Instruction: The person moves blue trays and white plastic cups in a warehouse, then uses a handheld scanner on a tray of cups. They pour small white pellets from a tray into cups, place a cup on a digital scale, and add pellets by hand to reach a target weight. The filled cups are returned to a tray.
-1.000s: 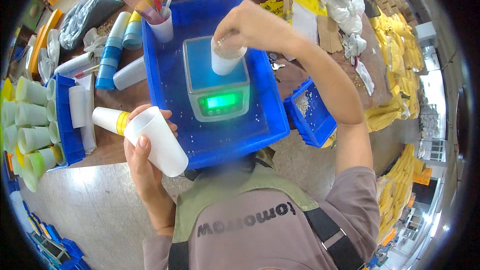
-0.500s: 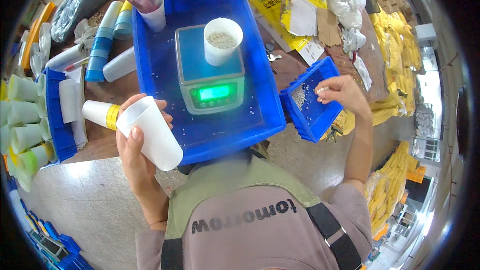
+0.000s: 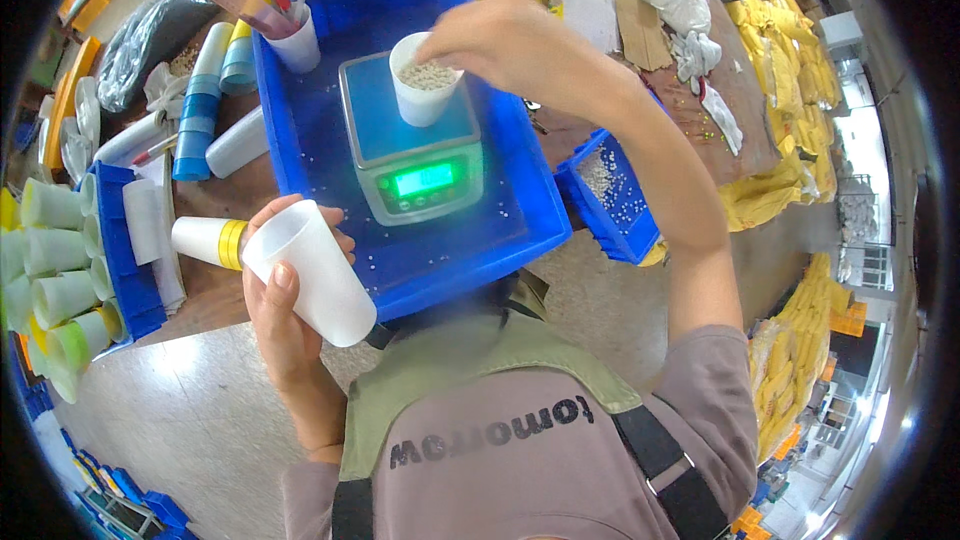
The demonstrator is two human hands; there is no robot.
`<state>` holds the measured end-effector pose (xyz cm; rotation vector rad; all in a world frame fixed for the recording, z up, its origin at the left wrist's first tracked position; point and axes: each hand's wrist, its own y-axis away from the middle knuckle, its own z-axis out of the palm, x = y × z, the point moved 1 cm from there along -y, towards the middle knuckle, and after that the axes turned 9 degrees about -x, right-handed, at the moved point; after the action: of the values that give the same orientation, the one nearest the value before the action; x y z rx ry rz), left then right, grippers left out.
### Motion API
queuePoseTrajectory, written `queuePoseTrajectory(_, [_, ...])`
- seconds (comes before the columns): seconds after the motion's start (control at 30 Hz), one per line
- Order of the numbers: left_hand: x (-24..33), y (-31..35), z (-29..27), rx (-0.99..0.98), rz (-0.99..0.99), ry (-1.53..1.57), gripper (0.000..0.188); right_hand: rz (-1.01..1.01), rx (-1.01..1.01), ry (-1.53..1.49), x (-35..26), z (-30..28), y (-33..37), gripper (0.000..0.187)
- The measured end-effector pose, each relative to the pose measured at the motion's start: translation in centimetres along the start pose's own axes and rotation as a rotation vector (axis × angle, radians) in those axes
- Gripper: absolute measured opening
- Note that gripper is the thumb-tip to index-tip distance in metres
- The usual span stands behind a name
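Note:
My left hand [image 3: 280,305] is closed round an empty-looking white plastic cup [image 3: 325,285], tilted with its mouth up and to the left. Beside those fingers lies a white tapered cup with yellow bands [image 3: 205,239]; whether the hand touches it I cannot tell. A second white cup [image 3: 421,100], part filled with pale pellets [image 3: 427,76], stands on a digital scale [image 3: 415,175] with a lit green display. At that cup's mouth my right hand [image 3: 500,40] has its fingers bent together over the rim; what they hold is hidden.
The scale sits in a large blue tray [image 3: 540,230] with stray pellets. A small blue bin [image 3: 640,240] of pellets is at its right, partly behind my right forearm. Left are a cup of pens [image 3: 297,48], rolled sheets [image 3: 200,110] and stacked cups [image 3: 65,290].
My right hand has moved from above the small blue bin, where it pinched pellets, up and left to the cup on the scale. My left hand keeps its cup.

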<state>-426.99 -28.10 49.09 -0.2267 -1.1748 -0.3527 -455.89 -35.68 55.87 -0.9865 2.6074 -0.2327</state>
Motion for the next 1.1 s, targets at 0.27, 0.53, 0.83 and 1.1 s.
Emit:
queuePoseTrajectory(0.27, [0.3, 1.5, -1.7, 0.105, 0.029, 0.023, 0.075, 0.2, -0.552, 0.217, 1.1, 2.3, -4.8, 0.011])
queuePoseTrajectory(0.53, [0.3, 0.5, -1.5, 0.046, 0.014, -0.011, 0.077, 0.168, -0.185, -0.327, 1.1, -3.3, -0.5, 0.019])
queuePoseTrajectory(0.83, [0.0, -1.0, -0.8, -0.008, -0.033, -0.013, 0.075, 1.061, -0.19, -0.699, 1.2, -5.3, 17.9, 0.019])
queuePoseTrajectory(1.1, [0.0, -1.9, -0.8, -0.043, -0.022, -0.069, 0.074, 0.916, -0.297, -0.154, -1.0, -3.4, 19.1, 0.023])
